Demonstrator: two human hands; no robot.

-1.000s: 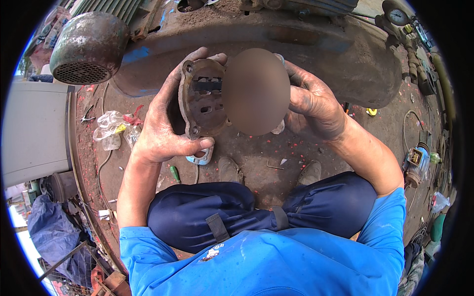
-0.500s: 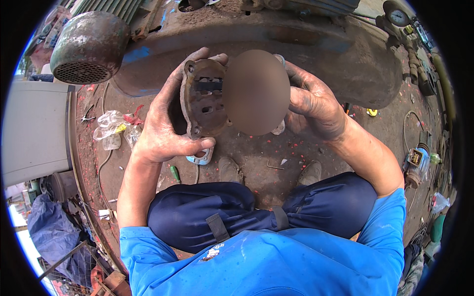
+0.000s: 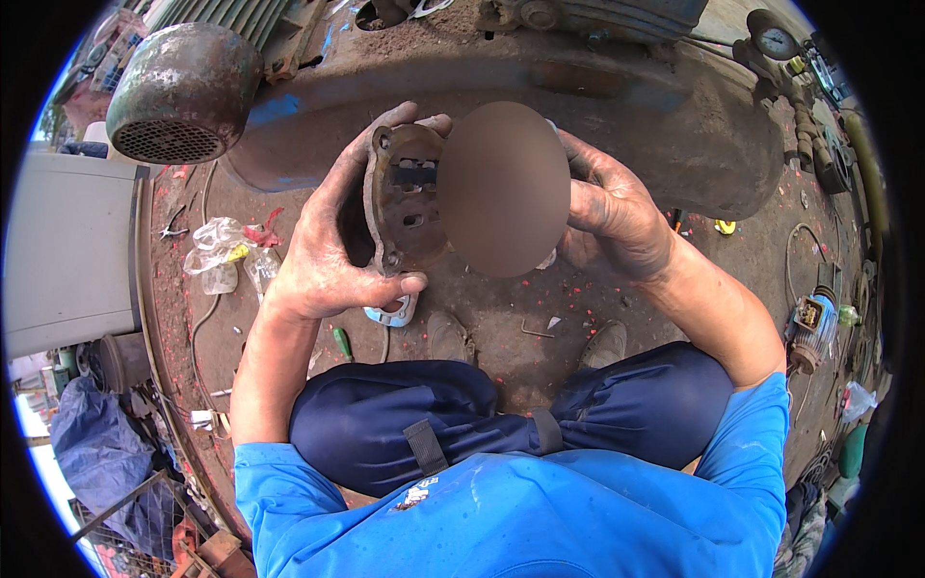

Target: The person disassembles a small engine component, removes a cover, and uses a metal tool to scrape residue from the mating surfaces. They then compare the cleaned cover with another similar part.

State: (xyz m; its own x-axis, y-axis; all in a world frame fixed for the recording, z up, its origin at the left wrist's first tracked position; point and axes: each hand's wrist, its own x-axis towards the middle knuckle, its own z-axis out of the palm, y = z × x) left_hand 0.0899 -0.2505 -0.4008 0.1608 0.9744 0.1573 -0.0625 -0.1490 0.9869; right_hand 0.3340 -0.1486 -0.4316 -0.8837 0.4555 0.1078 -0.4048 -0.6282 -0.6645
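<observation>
My left hand [image 3: 323, 255] grips a dark, rusty cast metal plate [image 3: 405, 226], with slots and bolt holes at its corners, held upright with fingers over its top and thumb at its lower edge. My right hand [image 3: 621, 222] is closed beside it, on something mostly hidden behind a brown blurred oval patch, which also covers the plate's right part. Below my left thumb, a light blue flat piece [image 3: 405, 313] lies on the ground, near a green screwdriver [image 3: 342, 342] and an L-shaped rod [image 3: 538, 330].
A rusty tank [image 3: 703, 144] with machinery lies ahead; a green motor cowl [image 3: 183, 91] is upper left. At left are a grey panel [image 3: 67, 250], plastic bags [image 3: 217, 250] and blue tarp [image 3: 96, 433]. At right are a small motor [image 3: 809, 328], hoses and a yellow item [image 3: 725, 226].
Both hands and the held plate appear slightly lower and a little further right. The background has also shifted slightly downward in the view. The grips look the same.
</observation>
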